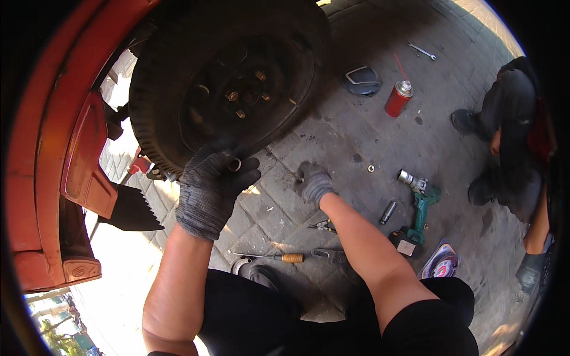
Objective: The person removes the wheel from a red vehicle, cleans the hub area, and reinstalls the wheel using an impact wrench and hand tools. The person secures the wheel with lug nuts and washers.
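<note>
Ground: grey paving bricks [332, 142], sunlit at the lower left, with tools scattered over them.
Vehicle: one red body panel [53, 136] curving over one black wheel [231, 83].
Wheel studs: about four show around the hub, some with nuts on.
Hands: two, both in grey knit gloves.
Left hand [211, 190]: fingers curled narrow, pinching one small metal ring [236, 165] just below the tyre's lower edge.
Right hand [313, 183]: fingers bunched close and pressed down on the paving; whether it holds anything I cannot tell.
Loose ring on the paving: one [371, 168], well apart from the right hand.
Spray can: one, red with a grey cap [398, 98].
Wrench: one [422, 51], far up the paving.
Power driver: one, green [418, 204], with one dark socket [388, 212] just beside it.
Pliers: one pair [323, 225], near the right forearm.
Screwdriver: one, with a yellow grip [279, 257], by the knees.
Other person: one, in dark clothes [510, 136], crouched at the right edge.
</note>
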`<action>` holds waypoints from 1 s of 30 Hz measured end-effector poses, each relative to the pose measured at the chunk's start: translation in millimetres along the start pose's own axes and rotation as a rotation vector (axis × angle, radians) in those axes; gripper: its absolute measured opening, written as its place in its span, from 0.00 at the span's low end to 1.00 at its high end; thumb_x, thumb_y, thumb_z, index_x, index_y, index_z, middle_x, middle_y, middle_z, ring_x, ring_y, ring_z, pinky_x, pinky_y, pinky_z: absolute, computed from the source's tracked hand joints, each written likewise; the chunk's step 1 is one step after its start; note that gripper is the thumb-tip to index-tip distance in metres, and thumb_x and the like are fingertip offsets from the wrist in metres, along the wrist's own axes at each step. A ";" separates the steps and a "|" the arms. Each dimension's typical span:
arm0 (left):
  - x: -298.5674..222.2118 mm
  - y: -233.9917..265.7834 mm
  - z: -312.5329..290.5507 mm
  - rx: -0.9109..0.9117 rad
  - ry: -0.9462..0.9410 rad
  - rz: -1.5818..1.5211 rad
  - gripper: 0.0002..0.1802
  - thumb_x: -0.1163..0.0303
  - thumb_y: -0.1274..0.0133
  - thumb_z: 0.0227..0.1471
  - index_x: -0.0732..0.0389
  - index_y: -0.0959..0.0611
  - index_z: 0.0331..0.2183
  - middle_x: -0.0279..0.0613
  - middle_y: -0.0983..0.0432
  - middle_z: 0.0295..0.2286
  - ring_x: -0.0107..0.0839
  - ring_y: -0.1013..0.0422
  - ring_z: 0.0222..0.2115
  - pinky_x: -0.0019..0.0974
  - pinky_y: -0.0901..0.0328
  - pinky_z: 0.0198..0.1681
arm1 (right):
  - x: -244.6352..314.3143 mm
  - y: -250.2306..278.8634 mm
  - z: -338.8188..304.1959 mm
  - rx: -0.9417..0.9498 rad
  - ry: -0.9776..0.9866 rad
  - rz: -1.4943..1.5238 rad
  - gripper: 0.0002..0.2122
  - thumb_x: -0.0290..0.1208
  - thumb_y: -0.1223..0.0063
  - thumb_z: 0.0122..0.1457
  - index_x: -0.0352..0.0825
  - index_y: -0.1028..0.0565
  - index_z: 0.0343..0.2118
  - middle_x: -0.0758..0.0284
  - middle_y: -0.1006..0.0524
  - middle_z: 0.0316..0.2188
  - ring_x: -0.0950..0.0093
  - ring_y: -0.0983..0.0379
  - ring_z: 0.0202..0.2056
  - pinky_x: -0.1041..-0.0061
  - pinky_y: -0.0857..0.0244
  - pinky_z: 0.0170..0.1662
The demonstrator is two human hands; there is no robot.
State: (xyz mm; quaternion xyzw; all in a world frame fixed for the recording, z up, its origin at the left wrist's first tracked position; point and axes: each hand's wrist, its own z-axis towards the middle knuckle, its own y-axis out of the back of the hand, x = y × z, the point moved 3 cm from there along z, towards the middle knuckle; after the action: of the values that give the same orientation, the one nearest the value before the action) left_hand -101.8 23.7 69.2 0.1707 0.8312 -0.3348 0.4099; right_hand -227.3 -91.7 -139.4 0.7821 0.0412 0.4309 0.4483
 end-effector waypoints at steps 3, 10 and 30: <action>0.9 -3.7 -4.5 -0.025 -0.017 0.027 0.17 0.77 0.53 0.48 0.66 0.29 0.43 0.54 0.28 0.37 0.48 0.27 0.36 0.47 0.27 0.39 | 42.9 59.9 57.3 -0.449 0.171 0.373 0.11 0.32 0.40 0.41 0.35 0.25 0.29 0.57 0.23 0.25 0.60 0.25 0.30 0.65 0.31 0.35; -3.0 -1.5 -2.8 -0.061 -0.014 0.031 0.18 0.76 0.53 0.48 0.66 0.29 0.44 0.54 0.28 0.38 0.48 0.27 0.36 0.48 0.28 0.39 | 115.2 121.4 121.5 -0.686 0.226 0.527 0.14 0.31 0.40 0.40 0.33 0.26 0.32 0.57 0.23 0.27 0.58 0.26 0.32 0.64 0.31 0.36; 0.8 -1.2 -7.6 -0.015 -0.011 0.130 0.17 0.71 0.48 0.48 0.65 0.27 0.42 0.52 0.27 0.38 0.42 0.26 0.34 0.43 0.27 0.37 | 122.7 101.0 116.1 -0.771 0.200 0.291 0.13 0.36 0.45 0.50 0.37 0.27 0.38 0.52 0.26 0.34 0.51 0.30 0.36 0.56 0.35 0.41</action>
State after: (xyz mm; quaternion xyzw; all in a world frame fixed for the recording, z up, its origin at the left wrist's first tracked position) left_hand -107.2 28.2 72.4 0.2192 0.8185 -0.3021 0.4367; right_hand -100.5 -173.7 -13.1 0.5093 -0.1908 0.5473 0.6361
